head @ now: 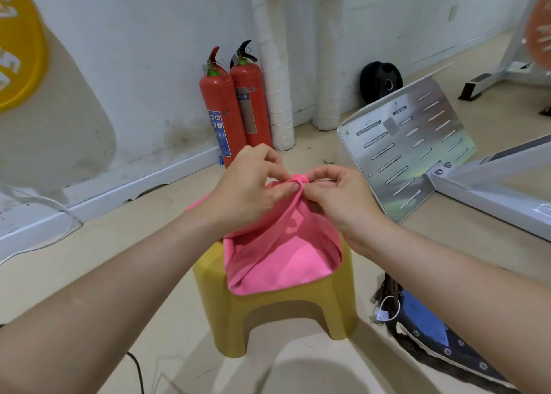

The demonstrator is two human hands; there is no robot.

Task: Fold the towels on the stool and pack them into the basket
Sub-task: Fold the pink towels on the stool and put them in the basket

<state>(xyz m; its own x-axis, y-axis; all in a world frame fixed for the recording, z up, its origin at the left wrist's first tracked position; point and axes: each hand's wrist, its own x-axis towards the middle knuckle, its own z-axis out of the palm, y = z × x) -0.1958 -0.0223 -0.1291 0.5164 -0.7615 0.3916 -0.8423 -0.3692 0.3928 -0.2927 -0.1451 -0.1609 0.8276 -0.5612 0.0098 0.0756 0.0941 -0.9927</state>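
Pinching the pink towel (280, 253) at its gathered top, the left hand (247, 191) and right hand (343, 197) are lifting it over the yellow stool (277, 313); matching corners squarely should keep the fold neat before it is heading for the basket (432, 343)

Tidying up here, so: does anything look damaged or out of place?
The white painted wall shows dark, mould-like staining just above the skirting, left of the two red fire extinguishers. Nothing else stands out.
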